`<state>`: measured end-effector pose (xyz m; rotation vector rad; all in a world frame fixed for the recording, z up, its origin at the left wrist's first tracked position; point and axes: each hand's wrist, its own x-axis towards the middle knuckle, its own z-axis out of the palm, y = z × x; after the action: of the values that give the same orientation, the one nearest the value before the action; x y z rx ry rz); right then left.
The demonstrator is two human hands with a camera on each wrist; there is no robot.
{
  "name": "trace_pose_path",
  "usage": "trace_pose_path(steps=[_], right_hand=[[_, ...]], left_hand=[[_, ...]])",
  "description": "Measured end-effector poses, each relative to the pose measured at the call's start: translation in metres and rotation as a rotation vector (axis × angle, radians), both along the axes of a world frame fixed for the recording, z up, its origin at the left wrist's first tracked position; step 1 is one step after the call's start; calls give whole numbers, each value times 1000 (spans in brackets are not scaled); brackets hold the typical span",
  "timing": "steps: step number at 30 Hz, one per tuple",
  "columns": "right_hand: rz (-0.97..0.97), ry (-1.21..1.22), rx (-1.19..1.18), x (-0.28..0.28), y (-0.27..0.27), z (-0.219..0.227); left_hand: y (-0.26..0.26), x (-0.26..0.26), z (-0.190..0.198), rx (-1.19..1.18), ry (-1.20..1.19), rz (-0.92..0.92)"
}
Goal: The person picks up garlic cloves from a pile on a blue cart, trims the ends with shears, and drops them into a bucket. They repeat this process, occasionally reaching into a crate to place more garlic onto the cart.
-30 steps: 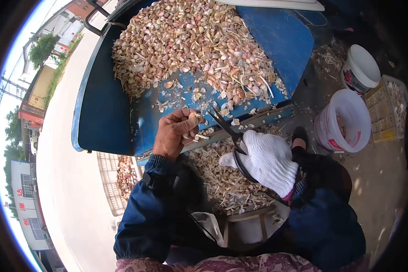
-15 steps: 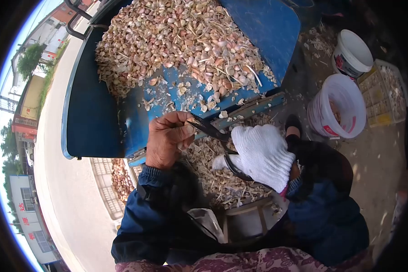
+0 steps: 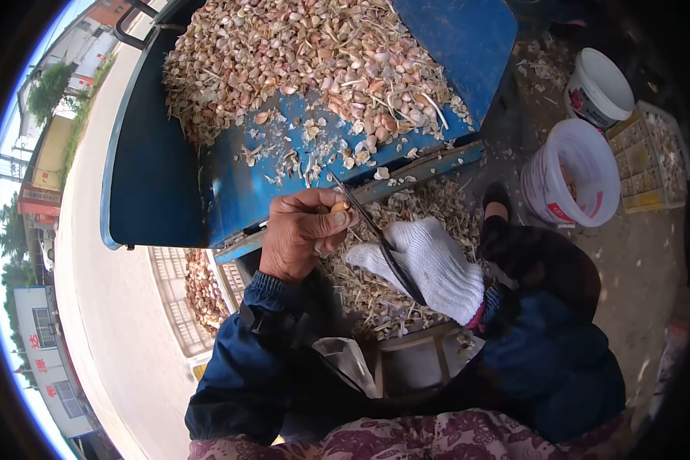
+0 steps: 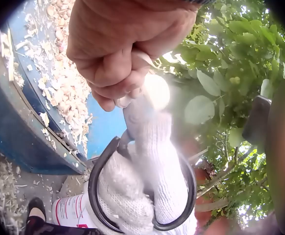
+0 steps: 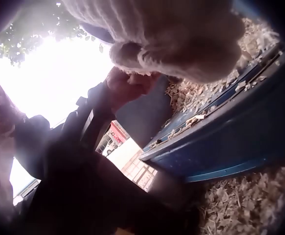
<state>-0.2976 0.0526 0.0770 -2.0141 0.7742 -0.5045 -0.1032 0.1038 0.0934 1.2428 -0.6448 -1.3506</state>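
Observation:
My bare left hand (image 3: 295, 234) pinches a garlic clove (image 3: 340, 207) between thumb and fingertips, close over the front lip of a blue metal tray (image 3: 226, 222). White knit covers my right hand (image 3: 437, 268), which holds black-handled scissors (image 3: 379, 236). Their blades point up and left, right beside the clove. In the left wrist view, gloved fingers (image 4: 152, 156) pass through the black handle loops (image 4: 99, 178), and part of the blades is hidden behind glare. A big heap of garlic cloves (image 3: 299, 57) fills the back of the tray.
Dry stems and skins (image 3: 383, 307) lie in a heap below the tray. At the left stands a pale crate (image 3: 169, 295) holding cloves. Two white buckets, a near one (image 3: 540, 184) and a far one (image 3: 598, 84), stand at the right by a yellowish crate (image 3: 640, 165).
The scissors went from apart and spread, to blades at the clove, to lying alongside it, edge-on. My right hand has turned; my left hand keeps its pinch. The head view has shifted slightly.

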Motion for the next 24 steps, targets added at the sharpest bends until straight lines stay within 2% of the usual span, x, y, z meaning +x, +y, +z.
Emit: trace_pose_path(steps=[1,3,5,6,7,9,13,15,17,19,22,24], right_hand=[[-55,-96,65,2,2,1],[-31,-120,117,2,0,6],[27,-42,373,4,-7,11],[66,132,332,1,-14,20],[94,154,58,3,-18,6],[46,151,-118,-3,-14,8],[96,206,-232,0,-10,25],[156,237,-434,1,-9,31],[211,340,-424,3,-10,36],[216,303,-570,2,-11,31],[229,230,-585,-1,-17,32],[245,271,-591,0,-17,34]], left_hand=[[1,-5,-1,12,56,-17],[3,-3,-5,-19,40,0],[7,2,-3,-44,18,-26],[9,4,-2,-41,15,-22],[12,6,-1,-39,17,-5],[17,10,1,-38,16,23],[27,23,-4,-55,55,-31],[32,26,-6,-75,104,-62],[35,27,-5,-69,85,20],[37,26,-2,-67,60,13],[36,24,0,-62,7,-15],[35,26,-3,-71,90,-38]])
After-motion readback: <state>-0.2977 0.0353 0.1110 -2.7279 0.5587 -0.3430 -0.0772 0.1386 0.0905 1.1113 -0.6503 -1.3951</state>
